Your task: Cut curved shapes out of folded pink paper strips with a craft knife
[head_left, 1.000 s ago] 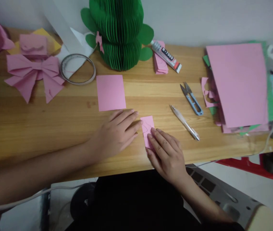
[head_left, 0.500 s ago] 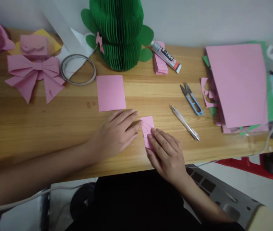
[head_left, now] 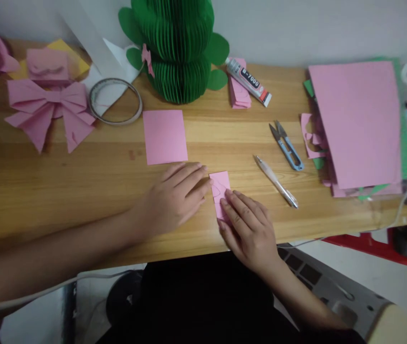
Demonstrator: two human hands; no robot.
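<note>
We are seeing the right hand [head_left: 250, 227] lying nearly flat, fingers close, over the strip's [head_left: 220, 191] near right part, seemingly pinning it ungripped. The strip is running lengthwise away from us, far end leaning left; the left hand [head_left: 180, 193], loosely spread, empty, is resting by its left edge.

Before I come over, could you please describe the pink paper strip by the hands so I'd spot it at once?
Near the front edge of the wooden table, find the left hand and the right hand. The pink paper strip lies between them, partly under the right one. Unlike the plain pink square beyond the left hand, it is narrow and bears drawn curves.
</note>
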